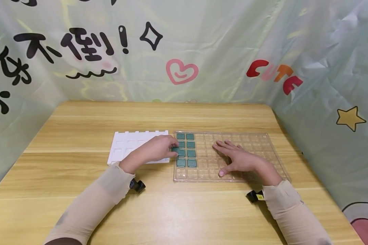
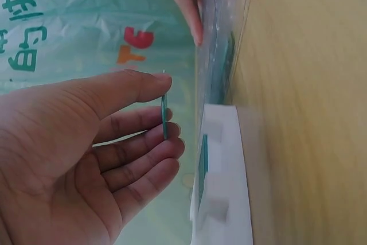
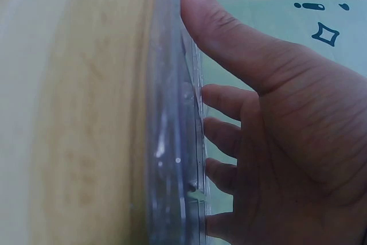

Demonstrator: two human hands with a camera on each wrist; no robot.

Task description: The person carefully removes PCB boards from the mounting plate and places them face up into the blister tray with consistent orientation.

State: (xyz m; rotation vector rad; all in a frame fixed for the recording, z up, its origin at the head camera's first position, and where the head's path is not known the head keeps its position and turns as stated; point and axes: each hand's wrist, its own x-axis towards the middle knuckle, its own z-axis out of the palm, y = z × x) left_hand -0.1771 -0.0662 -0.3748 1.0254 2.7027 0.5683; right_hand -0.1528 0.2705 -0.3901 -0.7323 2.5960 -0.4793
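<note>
My left hand (image 1: 154, 148) pinches a thin green square chip (image 2: 164, 117) by its edges between thumb and fingers. It holds the chip above the border between a white tray (image 1: 119, 146) and a clear plastic tray (image 1: 208, 180). Two columns of similar green chips (image 1: 192, 163) sit in the left pockets of the clear tray. In the left wrist view, another green chip (image 2: 203, 159) shows edge-on at the white tray; from the head, my left hand covers part of that tray. My right hand (image 1: 240, 159) rests on the clear tray, fingers spread and holding nothing.
Both trays lie side by side on a wooden table (image 1: 184, 211). A printed cloth (image 1: 214, 44) hangs behind the table and along its sides. Small black devices (image 1: 137, 185) are worn at both wrists.
</note>
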